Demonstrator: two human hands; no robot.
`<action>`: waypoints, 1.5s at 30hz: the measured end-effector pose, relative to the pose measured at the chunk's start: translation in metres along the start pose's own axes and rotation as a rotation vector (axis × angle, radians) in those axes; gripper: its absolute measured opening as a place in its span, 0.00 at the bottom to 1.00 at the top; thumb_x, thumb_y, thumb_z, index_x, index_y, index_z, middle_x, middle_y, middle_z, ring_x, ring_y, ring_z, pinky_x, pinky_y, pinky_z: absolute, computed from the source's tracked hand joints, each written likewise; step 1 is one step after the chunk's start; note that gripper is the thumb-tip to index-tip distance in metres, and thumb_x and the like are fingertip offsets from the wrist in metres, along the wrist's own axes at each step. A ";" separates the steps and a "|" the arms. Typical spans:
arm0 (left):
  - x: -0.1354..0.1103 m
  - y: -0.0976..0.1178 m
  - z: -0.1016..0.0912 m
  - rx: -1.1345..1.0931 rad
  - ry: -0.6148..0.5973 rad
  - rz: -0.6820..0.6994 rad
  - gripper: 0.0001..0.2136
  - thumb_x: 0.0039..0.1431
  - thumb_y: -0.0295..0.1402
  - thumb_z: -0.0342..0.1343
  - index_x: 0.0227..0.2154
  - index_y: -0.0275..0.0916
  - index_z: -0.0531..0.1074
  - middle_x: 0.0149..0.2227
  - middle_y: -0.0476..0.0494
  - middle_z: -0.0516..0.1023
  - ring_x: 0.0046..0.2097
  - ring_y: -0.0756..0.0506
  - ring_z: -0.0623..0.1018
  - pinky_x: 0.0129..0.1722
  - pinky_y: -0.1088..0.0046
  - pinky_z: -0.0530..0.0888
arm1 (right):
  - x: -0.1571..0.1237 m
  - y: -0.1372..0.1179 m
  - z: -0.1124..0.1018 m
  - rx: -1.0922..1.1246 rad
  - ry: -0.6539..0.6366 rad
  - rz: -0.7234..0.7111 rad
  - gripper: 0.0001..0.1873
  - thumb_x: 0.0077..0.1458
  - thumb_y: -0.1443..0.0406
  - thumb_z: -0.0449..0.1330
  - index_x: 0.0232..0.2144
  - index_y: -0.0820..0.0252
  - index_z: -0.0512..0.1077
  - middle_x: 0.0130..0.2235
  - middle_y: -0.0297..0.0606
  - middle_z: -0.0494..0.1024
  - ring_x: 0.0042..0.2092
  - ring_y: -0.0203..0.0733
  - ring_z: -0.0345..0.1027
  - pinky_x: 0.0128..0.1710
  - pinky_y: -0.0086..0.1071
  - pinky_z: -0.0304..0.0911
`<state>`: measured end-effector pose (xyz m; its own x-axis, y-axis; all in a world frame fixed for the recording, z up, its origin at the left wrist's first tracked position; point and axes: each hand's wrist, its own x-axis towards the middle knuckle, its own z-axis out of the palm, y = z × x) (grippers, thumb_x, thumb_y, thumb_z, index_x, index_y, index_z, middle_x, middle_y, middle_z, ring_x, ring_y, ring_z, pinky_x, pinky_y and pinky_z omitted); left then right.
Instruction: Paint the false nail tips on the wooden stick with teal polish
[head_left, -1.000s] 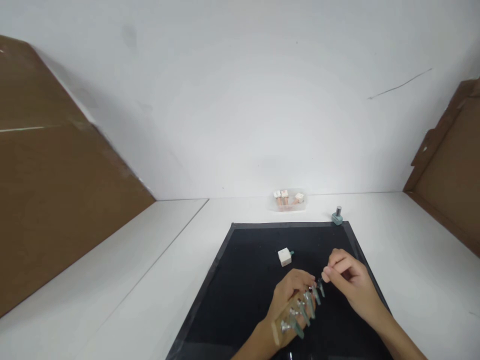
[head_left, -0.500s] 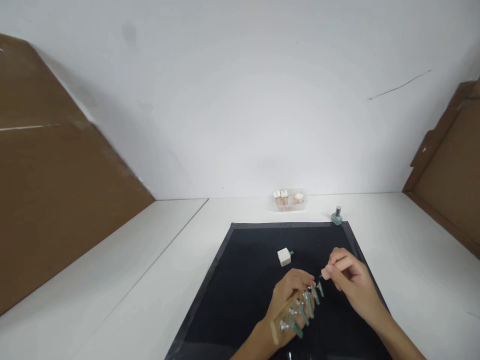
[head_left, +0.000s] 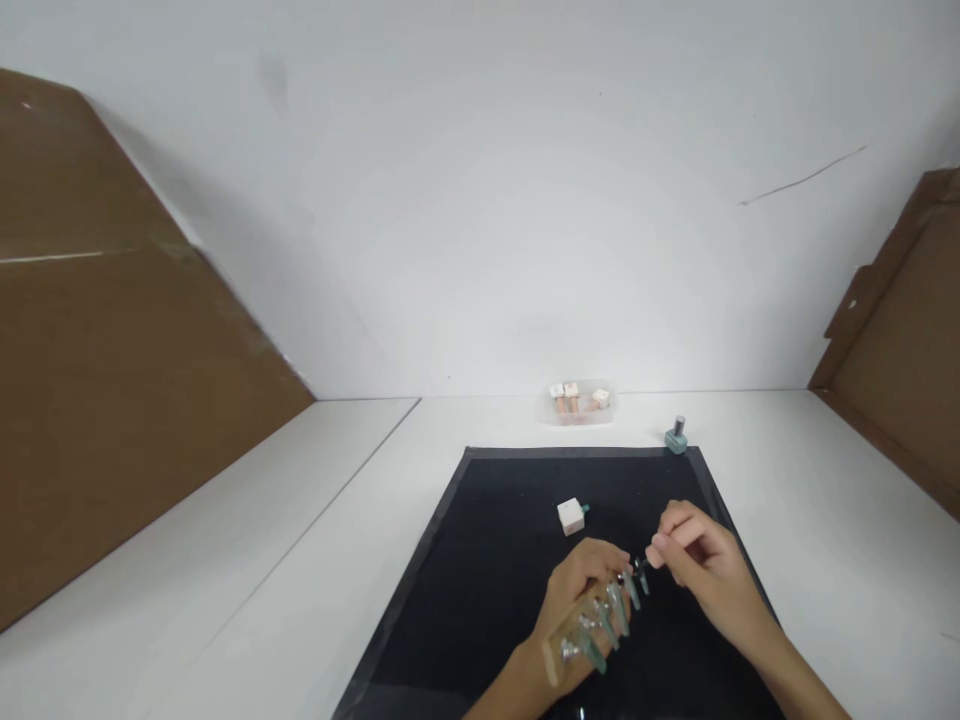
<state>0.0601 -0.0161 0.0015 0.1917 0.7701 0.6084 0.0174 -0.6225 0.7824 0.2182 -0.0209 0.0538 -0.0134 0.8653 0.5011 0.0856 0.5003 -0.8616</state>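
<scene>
My left hand [head_left: 589,580] is wrapped around a narrow tan strip [head_left: 553,662]. Along it stands a row of several green nail tips [head_left: 606,625] on small silvery holders. My right hand [head_left: 694,550] pinches thumb and fingers together beside the far end of the row. Its fingertips are right by the last green nail tip [head_left: 642,575]; whatever is between them is too small to make out. Beyond my left hand, a white cube [head_left: 571,516] with a small green piece sticking out lies on the black mat [head_left: 495,560].
A clear plastic box [head_left: 577,418] with several white cubes on peach-coloured stems stands near the wall. A teal bottle with a silver cap [head_left: 676,438] stands at the mat's far right corner. Brown cardboard panels [head_left: 135,380] flank the white table [head_left: 315,560].
My right fingertips have shifted very slightly at the last nail tip, which has tilted a little. My left hand keeps its hold on the strip. The whole view has moved slightly.
</scene>
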 end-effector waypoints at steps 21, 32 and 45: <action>0.021 0.008 -0.009 -1.170 0.286 -1.049 0.12 0.36 0.21 0.64 0.27 0.34 0.70 0.26 0.49 0.76 0.29 0.52 0.77 0.34 0.79 0.72 | -0.005 0.008 0.000 0.197 0.064 0.376 0.14 0.41 0.56 0.67 0.29 0.59 0.77 0.26 0.35 0.72 0.16 0.28 0.57 0.10 0.23 0.56; 0.021 0.005 -0.004 -1.196 0.261 -1.109 0.06 0.44 0.17 0.57 0.22 0.32 0.71 0.23 0.48 0.76 0.27 0.53 0.77 0.31 0.82 0.73 | -0.003 0.002 0.003 -0.158 -0.078 0.162 0.05 0.48 0.65 0.61 0.30 0.57 0.77 0.27 0.36 0.76 0.27 0.39 0.69 0.23 0.27 0.66; 0.022 0.007 -0.005 -1.251 0.232 -1.080 0.07 0.38 0.18 0.61 0.22 0.33 0.72 0.25 0.48 0.78 0.26 0.53 0.77 0.31 0.82 0.73 | -0.003 0.000 0.002 -0.207 -0.096 0.102 0.04 0.49 0.67 0.60 0.30 0.57 0.75 0.27 0.36 0.76 0.27 0.40 0.71 0.23 0.27 0.65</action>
<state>0.0592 -0.0026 0.0207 0.4730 0.8169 -0.3299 -0.7292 0.5732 0.3739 0.2159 -0.0236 0.0523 -0.0879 0.9150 0.3937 0.2939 0.4015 -0.8674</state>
